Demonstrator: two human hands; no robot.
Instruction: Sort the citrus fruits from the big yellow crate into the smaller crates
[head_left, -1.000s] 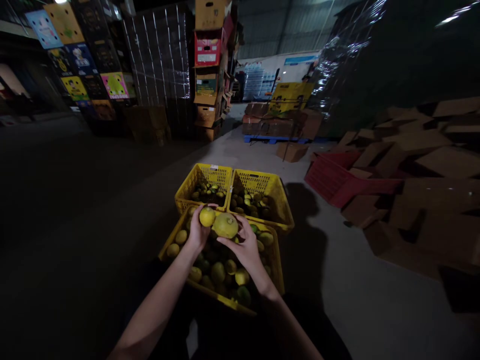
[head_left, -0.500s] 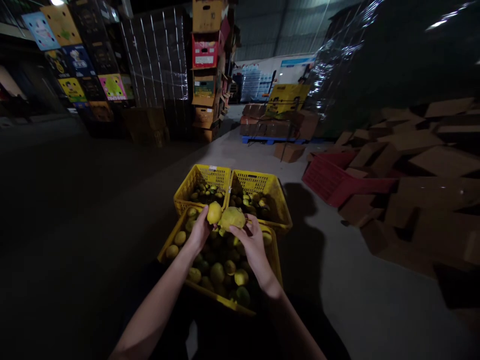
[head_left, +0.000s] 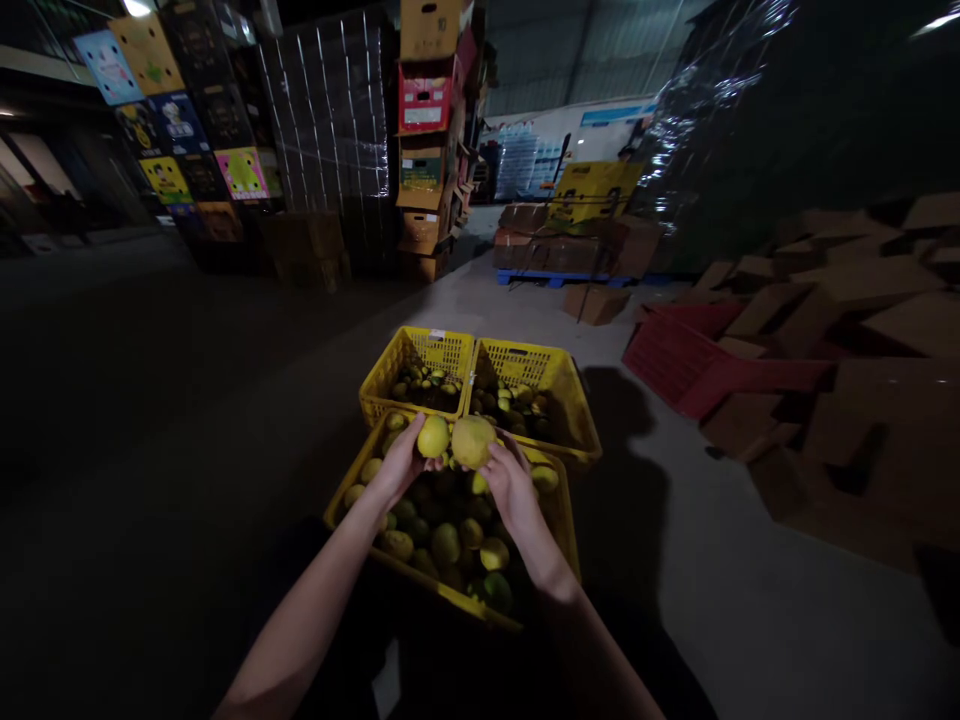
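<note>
My left hand (head_left: 400,467) is closed round a small yellow citrus fruit (head_left: 433,436). My right hand (head_left: 511,487) grips a larger yellow-green citrus fruit (head_left: 473,441) right beside it, the two fruits almost touching. Both are held above the far end of the near yellow crate (head_left: 360,535), which is full of yellow and green fruit. Just beyond stand two more yellow crates, the left one (head_left: 417,353) and the right one (head_left: 551,375), each partly filled with smaller greenish fruit.
A red crate (head_left: 679,365) lies tipped on the floor at right beside a heap of flattened cardboard boxes (head_left: 862,330). Stacked cartons (head_left: 427,130) and wrapped pallets stand behind. The concrete floor at left is dark.
Both hands have kept their fruits and shifted slightly forward, toward the two far crates. The larger fruit has turned in my right hand. The view has drifted a little.
</note>
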